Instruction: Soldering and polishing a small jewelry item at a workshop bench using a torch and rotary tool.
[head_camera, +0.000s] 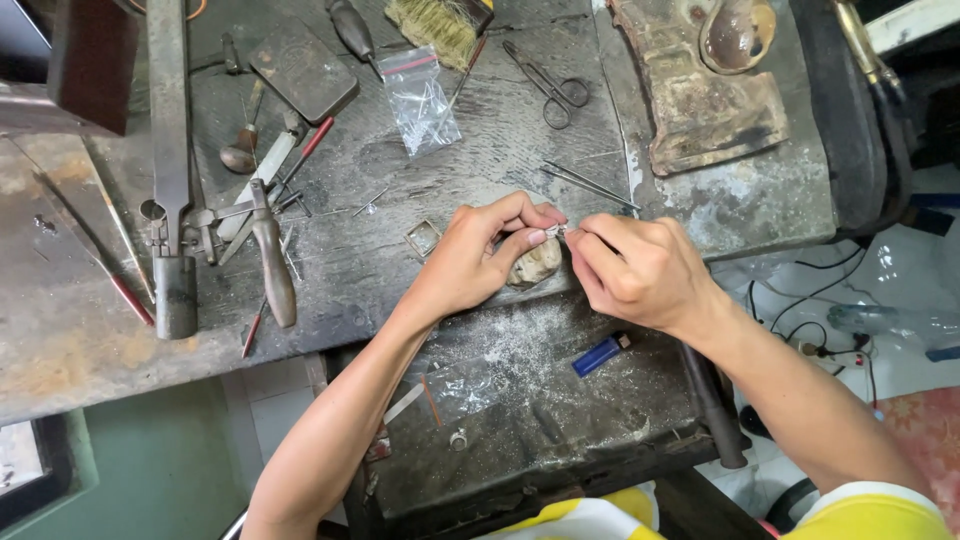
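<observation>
My left hand and my right hand meet over the front edge of a worn dark workbench. Between the fingertips of both hands sits a tiny shiny metal piece, pinched from either side. Just under the fingers a pale rounded lump rests on the bench, partly hidden by my left hand. A small square metal frame lies just left of my left hand.
Pliers, files and red-handled tools lie at left. A small plastic bag, a brush, scissors and thin tweezers sit behind the hands. A rusty block stands at right. A blue lighter lies in the lower tray.
</observation>
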